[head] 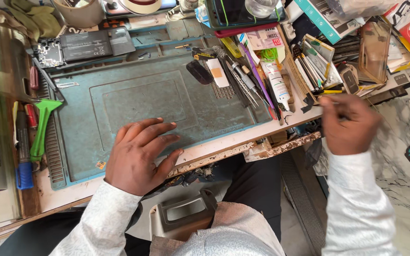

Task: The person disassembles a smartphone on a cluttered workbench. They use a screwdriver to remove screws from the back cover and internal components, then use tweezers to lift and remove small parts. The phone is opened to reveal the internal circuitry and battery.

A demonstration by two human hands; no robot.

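My left hand [138, 154] lies flat, fingers spread, on the front part of a worn blue repair mat [134, 95] and holds nothing. My right hand [349, 124] is blurred at the right end of the workbench, past the mat, fingers curled; whether something thin is pinched in them I cannot tell. It hovers close to a stack of cards and small packets [316, 64]. A dismantled phone with its black battery [84, 46] lies at the mat's back left.
Tweezers, a brush and a white tube [276, 83] lie at the mat's right edge. A green-handled tool [41, 125] and red screwdrivers rest on the left. Tape rolls [79, 12] and a phone [243, 12] sit at the back. The bench's chipped front edge [243, 149] runs below.
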